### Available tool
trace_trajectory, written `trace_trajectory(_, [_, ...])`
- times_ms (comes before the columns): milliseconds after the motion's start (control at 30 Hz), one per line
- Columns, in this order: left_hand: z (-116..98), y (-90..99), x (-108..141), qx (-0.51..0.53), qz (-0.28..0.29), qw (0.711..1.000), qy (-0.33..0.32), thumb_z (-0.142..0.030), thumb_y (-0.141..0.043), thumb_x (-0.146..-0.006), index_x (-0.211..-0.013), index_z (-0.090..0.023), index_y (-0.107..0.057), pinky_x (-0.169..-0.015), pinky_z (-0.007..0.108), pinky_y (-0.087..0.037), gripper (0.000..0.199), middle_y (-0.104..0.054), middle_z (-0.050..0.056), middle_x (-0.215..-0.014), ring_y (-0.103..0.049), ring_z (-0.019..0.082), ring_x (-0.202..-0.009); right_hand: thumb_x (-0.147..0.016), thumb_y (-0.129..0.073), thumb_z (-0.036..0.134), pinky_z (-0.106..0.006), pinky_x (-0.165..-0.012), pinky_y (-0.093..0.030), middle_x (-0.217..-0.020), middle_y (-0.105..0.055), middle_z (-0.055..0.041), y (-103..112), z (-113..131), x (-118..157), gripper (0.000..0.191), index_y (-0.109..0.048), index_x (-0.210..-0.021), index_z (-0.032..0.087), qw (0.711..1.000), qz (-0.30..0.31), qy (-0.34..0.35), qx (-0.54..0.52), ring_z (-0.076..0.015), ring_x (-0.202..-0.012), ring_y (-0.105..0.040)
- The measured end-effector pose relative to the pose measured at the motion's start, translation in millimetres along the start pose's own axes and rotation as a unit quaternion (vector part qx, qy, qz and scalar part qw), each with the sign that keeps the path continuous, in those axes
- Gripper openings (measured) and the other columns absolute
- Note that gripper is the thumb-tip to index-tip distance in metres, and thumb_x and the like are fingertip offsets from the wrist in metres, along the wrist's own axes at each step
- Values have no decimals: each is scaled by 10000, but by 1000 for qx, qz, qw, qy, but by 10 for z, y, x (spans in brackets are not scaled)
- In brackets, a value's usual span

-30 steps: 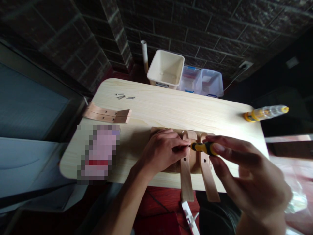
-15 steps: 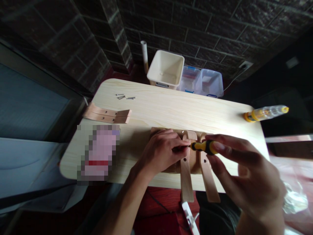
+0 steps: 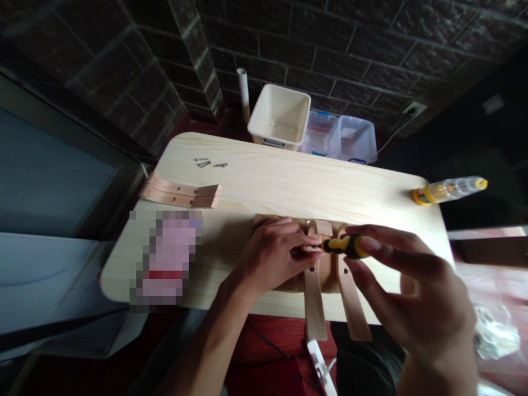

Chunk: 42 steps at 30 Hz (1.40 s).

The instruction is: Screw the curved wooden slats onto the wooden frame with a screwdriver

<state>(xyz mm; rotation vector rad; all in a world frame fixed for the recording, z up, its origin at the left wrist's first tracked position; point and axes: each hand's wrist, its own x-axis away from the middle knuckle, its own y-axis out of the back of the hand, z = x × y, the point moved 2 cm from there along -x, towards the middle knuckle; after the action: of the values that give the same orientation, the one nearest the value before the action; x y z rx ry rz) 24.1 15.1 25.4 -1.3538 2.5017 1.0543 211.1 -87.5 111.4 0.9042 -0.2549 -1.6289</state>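
Note:
A yellow and black screwdriver [image 3: 345, 246] is gripped by its handle in the fingers of my right hand [image 3: 416, 280]. Its tip points left, toward the pinched fingertips of my left hand [image 3: 280, 247]. What those fingertips hold, if anything, is hidden. My left hand rests over a brown wooden block [image 3: 330, 280] at the table's front edge. Two curved wooden strips lie across the block: a left strip [image 3: 315, 308] under my left fingertips, and a right strip [image 3: 353, 308] beside my right hand. Each shows a dark hole, and their lower ends jut past the edge.
On the pale wooden table [image 3: 268, 176] lie several screws [image 3: 204, 163], two more curved strips [image 3: 181, 192] and a blurred pink item [image 3: 171, 253]. A clear-topped yellow bit holder [image 3: 449, 191] is at the right edge. Behind stand a cream bin [image 3: 280, 113] and clear boxes [image 3: 357, 137].
My left thumb has shifted slightly right, close to the screwdriver's tip. My right hand has turned a little with the screwdriver. The strips and block look unmoved.

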Motion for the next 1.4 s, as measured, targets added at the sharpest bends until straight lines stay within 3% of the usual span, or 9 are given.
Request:
trace_trajectory(167, [-1,2,-5,-6,9,1000,11,-283,-893,-889,-950,-245,-851,-794,339,-523,83,-814,-14,-863,-708,184,-801,-959,-727,3,-209,-1166,-555,-1442,-708,7,-33,65,20,664,-618,-1502,370,999,25,26,-9,-112,-1366,-692])
trace_trajectory(400, [0,1,-5,1,9,1000,19,-278,-896,-886,-970,-246,-857,-766,326,-526,98,-815,-12,-849,-707,181,-793,-954,-749,15,-163,-1115,-571,-1368,-724,28,-48,28,-7,635,-649,-1468,374,999,8,33,-1,-80,-1296,-711])
trace_trajectory(567, [0,-1,-4,-1,8,1000,22,-278,-881,-898,-1013,-248,-864,-773,328,-532,120,-816,-12,-849,-709,179,-790,-928,-765,2,-263,-1026,-666,-1367,-734,-10,-28,-7,-1,691,-640,-1494,379,998,9,65,-15,-147,-1273,-742])
trace_trajectory(733, [-13,14,-12,11,6,1000,19,-239,-875,-891,-1020,-238,-865,-780,321,-541,129,-818,-17,-857,-712,173,-806,-905,-742,-52,-289,-1126,-629,-1429,-712,-20,-19,-19,30,772,-604,-1536,371,998,1,52,-46,-158,-1319,-732])
trace_trajectory(900, [-19,15,-11,11,8,1000,19,-241,-875,-893,-1047,-232,-865,-780,328,-549,155,-816,-9,-851,-703,172,-787,-880,-786,-21,-318,-1001,-694,-1340,-759,-31,4,-47,22,675,-687,-1430,358,998,-18,46,-37,-190,-1208,-785])
trace_trajectory(1100, [-25,19,-17,0,9,1000,15,-246,-859,-904,-1036,-251,-867,-792,330,-560,133,-822,-2,-868,-713,177,-795,-897,-756,19,-437,-958,-731,-1359,-759,-88,12,-52,2,544,-723,-1352,315,998,-7,43,-44,-286,-1252,-785])
trace_trajectory(1400, [-27,18,-25,-7,2,1000,1,-178,-808,-910,-1017,-237,-863,-791,322,-560,134,-817,-4,-853,-703,169,-767,-881,-779,-12,-357,-989,-690,-1333,-754,-52,17,-60,11,647,-694,-1420,334,998,-14,43,-48,-218,-1222,-778])
